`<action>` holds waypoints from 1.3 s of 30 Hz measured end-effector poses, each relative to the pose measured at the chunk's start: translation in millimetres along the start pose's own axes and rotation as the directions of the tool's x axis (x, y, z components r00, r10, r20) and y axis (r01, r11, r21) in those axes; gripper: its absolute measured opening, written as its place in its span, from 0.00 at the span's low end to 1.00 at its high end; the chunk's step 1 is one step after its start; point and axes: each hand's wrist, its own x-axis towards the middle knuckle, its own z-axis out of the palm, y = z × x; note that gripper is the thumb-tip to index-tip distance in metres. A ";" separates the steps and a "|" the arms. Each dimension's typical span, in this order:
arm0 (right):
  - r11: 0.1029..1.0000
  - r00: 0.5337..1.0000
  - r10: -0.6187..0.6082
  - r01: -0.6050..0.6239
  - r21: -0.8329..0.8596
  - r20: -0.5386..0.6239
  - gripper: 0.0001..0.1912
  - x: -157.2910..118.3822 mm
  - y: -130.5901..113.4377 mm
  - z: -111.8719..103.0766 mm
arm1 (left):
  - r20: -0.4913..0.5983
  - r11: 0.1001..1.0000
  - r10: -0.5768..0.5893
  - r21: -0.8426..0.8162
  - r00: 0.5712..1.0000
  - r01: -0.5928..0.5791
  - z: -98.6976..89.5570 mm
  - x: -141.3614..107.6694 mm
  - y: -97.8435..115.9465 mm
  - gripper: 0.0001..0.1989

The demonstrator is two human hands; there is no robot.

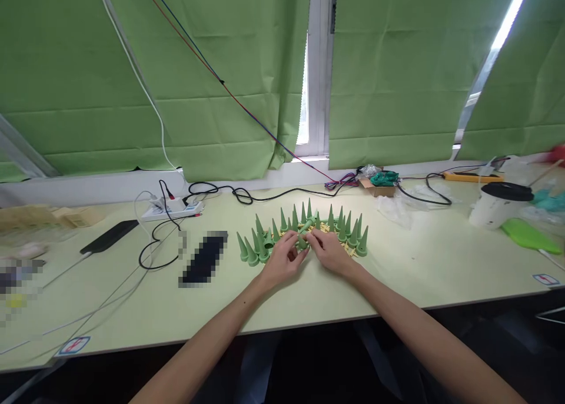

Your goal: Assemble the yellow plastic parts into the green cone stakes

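Note:
Several green pointed cones [252,254] stand upright in a curved cluster on the table, from the left of my hands round behind them to the right. Small yellow pieces [352,249] lie among the cones. My left hand [282,258] is closed, thumb and fingers round a green cone-like piece [302,242] in front of the cluster. Close beside it, my right hand [329,251] has its fingers pinched together, near that same piece. What the right fingertips hold, if anything, is hidden. One green cone [269,239] beside my left hand lies tipped, its dark hollow end showing.
A dark phone-like slab [203,260], pixelated, lies left of the cones. Further left are a power strip [176,208] with cables and a black phone [110,237]. A small cardboard box [375,187] sits at the back; a white cup [498,205] with a black lid stands right.

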 end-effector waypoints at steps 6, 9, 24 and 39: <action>1.000 1.000 0.000 0.000 -0.010 0.032 0.19 -1.8 0.5 1.4 | -0.009 1.000 0.024 0.008 1.000 -0.024 1.1 -0.4 -1.5 0.10; 1.000 0.998 -0.013 0.013 -0.005 0.054 0.19 -2.3 0.7 1.3 | -0.004 1.000 0.031 0.006 1.000 -0.030 0.8 -0.2 -1.0 0.10; 1.000 1.000 0.009 -0.009 -0.002 0.009 0.20 -0.8 1.6 2.0 | -0.076 1.000 0.029 -0.003 0.997 -0.029 2.3 2.7 1.4 0.11; 0.995 0.992 0.056 -0.047 0.084 -0.112 0.19 -0.1 -1.6 -1.8 | -0.133 0.957 -0.243 -0.197 0.961 0.215 1.1 4.6 8.3 0.26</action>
